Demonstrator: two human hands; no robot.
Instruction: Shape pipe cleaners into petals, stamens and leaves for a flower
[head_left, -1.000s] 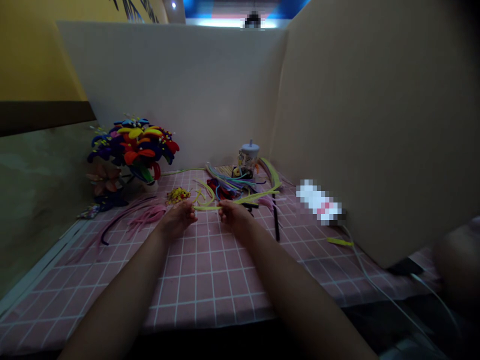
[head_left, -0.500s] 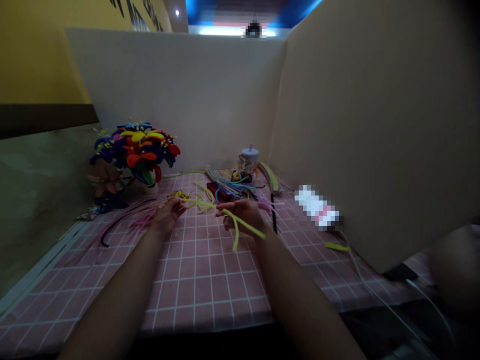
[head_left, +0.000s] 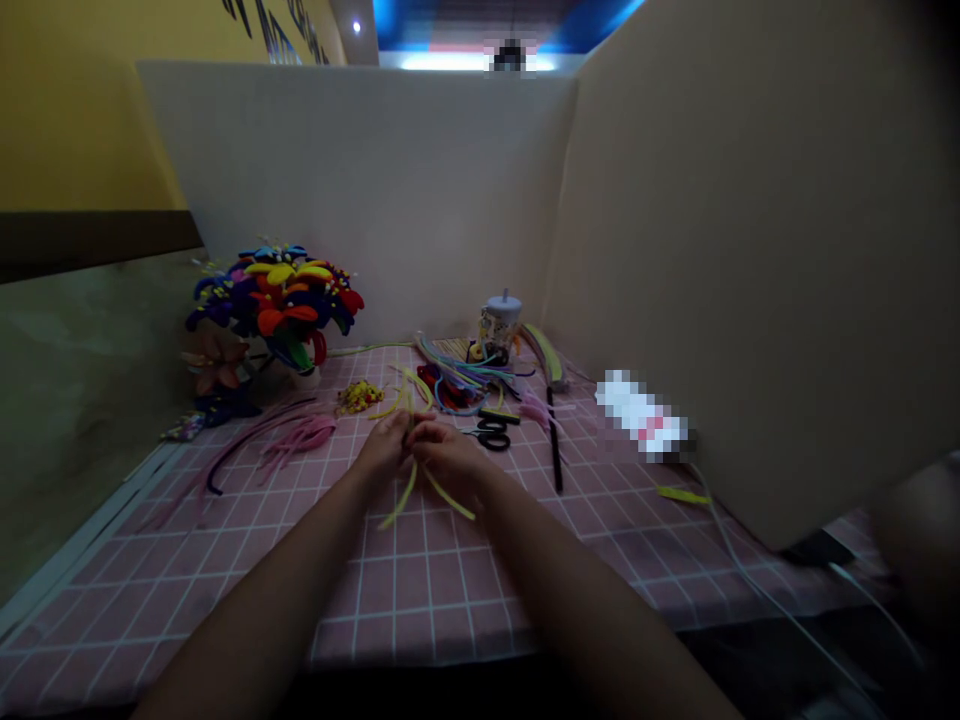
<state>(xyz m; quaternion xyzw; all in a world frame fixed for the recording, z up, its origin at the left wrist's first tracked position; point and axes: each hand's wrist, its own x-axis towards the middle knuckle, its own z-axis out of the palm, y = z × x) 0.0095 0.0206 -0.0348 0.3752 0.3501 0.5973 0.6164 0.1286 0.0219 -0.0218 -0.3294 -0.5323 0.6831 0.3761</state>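
Note:
My left hand [head_left: 386,443] and my right hand [head_left: 446,447] meet over the middle of the table, fingers pinched together. Between them they grip yellow pipe cleaners [head_left: 406,497], whose two lower ends spread apart below the fingers. Another length of yellow sticks up above the hands. My fingertips hide the spot where the stems join. Just right of my right hand lie black-handled scissors [head_left: 493,436]. Beyond the hands are loose yellow pipe cleaners [head_left: 417,385] and, to the left, a pile of small yellow and red flower stamens [head_left: 361,396].
Pink pipe cleaners [head_left: 300,435] lie at left, below a colourful flower bouquet [head_left: 281,295]. A multicoloured pipe cleaner bundle [head_left: 469,370] and a lidded cup [head_left: 501,318] stand behind. A dark rod [head_left: 554,440], a yellow strip [head_left: 682,495] and a white cable [head_left: 731,565] are at right.
My hands have come together from a stretched-apart hold. The pipe cleaners have turned from lying across to upright, with their ends pointing down. The scissors have come into view.

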